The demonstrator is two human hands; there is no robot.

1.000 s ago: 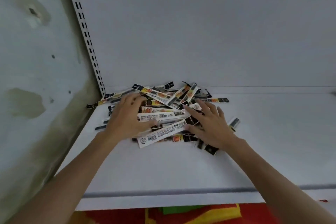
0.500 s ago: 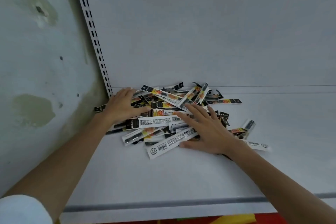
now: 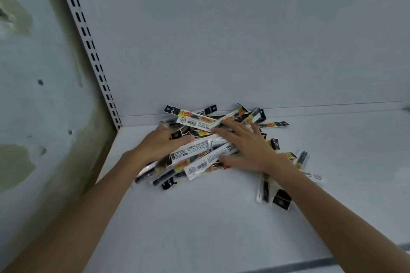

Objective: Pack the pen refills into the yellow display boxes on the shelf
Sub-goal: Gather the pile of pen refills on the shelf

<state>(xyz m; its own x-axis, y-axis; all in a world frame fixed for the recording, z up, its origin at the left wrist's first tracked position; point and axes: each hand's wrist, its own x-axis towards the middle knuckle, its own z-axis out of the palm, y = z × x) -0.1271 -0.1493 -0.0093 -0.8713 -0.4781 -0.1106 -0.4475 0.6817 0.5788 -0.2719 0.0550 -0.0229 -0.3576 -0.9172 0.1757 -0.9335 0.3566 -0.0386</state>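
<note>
Evidently packing has hardly begun; the pen refills (image 3: pixel 195 120) lie heaped in the back left corner of the shelf (image 3: pixel 199 217); left hand (image 3: pixel 158 145) and right hand (image 3: pixel 250 150) press flat on the heap, fingers spread, grasping nothing; no yellow display boxes show, so everything seems left.

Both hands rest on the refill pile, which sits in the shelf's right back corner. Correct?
Not quite: the head view shows the pile in the left back corner. The left hand and right hand do rest on it.
</note>
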